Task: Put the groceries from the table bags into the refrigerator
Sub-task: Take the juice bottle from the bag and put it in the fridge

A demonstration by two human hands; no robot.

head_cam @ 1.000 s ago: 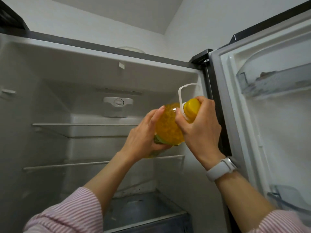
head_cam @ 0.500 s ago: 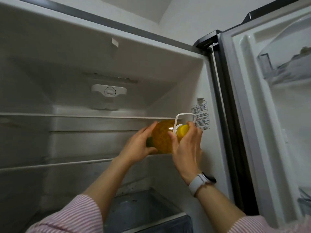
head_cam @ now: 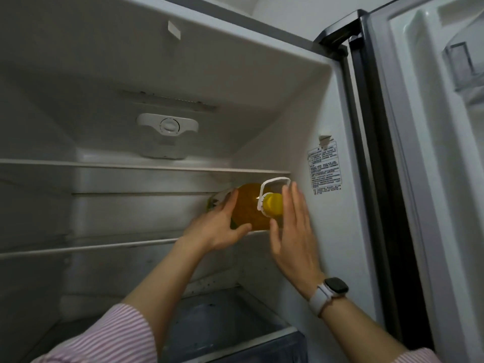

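A yellow oil bottle with a yellow cap and a white carry handle lies on its side on the refrigerator's middle glass shelf, at the shelf's right end, cap toward me. My left hand rests against the bottle's left side with thumb under it and fingers straight along it. My right hand is off the cap, fingers straight and spread, just right of the bottle near the inner wall. The table bags are out of view.
The refrigerator interior holds an upper shelf, a thermostat dial on the back wall and a bottom drawer. A label sticker is on the right wall. The open door with its bins stands at the right.
The bottle went from held in the air onto the middle shelf. My right hand let go of the cap and opened. The view moved closer to the shelves.
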